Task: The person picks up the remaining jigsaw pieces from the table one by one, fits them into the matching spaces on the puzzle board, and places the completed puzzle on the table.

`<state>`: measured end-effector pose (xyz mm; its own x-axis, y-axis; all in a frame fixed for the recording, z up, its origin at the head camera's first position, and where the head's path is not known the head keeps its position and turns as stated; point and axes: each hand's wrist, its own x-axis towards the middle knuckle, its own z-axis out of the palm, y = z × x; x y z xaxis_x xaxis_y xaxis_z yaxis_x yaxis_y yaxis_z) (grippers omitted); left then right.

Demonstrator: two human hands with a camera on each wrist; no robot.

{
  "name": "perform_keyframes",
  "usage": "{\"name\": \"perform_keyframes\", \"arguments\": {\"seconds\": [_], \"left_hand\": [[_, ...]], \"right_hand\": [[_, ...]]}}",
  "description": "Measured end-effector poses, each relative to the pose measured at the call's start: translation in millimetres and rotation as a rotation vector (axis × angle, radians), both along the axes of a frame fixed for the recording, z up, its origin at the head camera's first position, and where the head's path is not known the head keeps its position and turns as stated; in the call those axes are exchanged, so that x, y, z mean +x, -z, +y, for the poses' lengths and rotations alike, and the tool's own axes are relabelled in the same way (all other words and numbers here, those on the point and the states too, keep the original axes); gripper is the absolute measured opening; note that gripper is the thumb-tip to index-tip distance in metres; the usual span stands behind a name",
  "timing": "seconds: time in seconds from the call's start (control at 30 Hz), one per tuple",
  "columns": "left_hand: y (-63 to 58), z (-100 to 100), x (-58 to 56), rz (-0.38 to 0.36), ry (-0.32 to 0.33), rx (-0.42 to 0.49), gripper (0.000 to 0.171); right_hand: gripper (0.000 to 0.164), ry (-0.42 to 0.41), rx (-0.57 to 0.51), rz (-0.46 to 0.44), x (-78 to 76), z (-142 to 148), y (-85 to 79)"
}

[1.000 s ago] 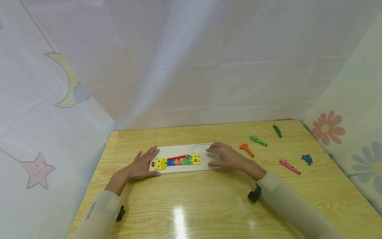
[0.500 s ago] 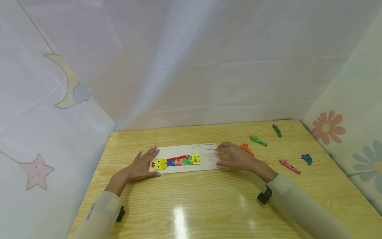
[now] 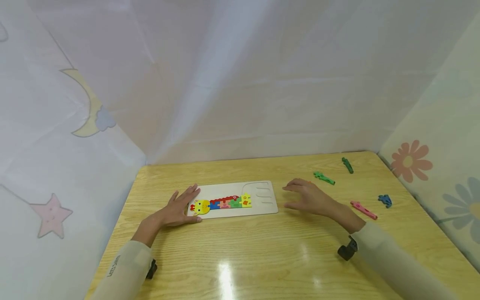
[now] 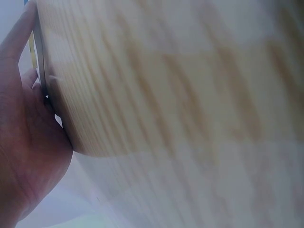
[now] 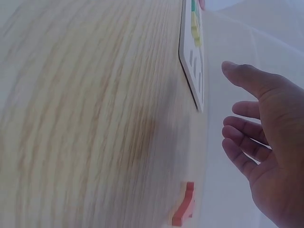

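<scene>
A pale wooden puzzle board lies on the table, with a yellow giraffe head and a row of coloured neck pieces in its left part. At its right end, bare line grooves show. My left hand rests at the board's left end, fingers spread and thumb along the near edge. To the right of the board, my right hand hovers over the table with loosely bent fingers, holding nothing. It hides most of an orange piece. In the right wrist view, a reddish piece lies below that hand.
Several loose puzzle pieces lie at the right: a light green one, a dark green one, a pink one and a blue one. Fabric walls stand behind and beside the wooden table.
My right hand has drawn away from over the board's right end, moving right until it covers most of the orange piece. My left hand and the board have stayed in place.
</scene>
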<state>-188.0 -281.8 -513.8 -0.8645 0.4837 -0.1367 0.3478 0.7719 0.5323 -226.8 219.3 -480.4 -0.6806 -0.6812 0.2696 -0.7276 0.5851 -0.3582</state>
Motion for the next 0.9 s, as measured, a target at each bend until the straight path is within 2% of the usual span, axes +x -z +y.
{"name": "perform_keyframes", "arguments": {"seconds": [0.27,0.57,0.73,0.9], "left_hand": [[2.4,-1.4,-0.5,0.002,0.002,-0.01,0.108],[2.4,-1.6,-0.3,-0.002,0.003,-0.009,0.108],[1.2,-1.4,-0.1,-0.003,-0.002,-0.013,0.108],[0.5,-0.9,0.2,-0.007,-0.002,-0.009,0.108]], "right_hand": [[0.052,0.039,0.022,0.004,5.4,21.9,1.9],[0.053,0.068,0.021,0.061,13.8,42.5,-3.7],[0.054,0.082,0.024,0.054,16.8,54.2,-6.4],[0.048,0.103,0.034,0.039,19.7,67.5,-8.9]]}}
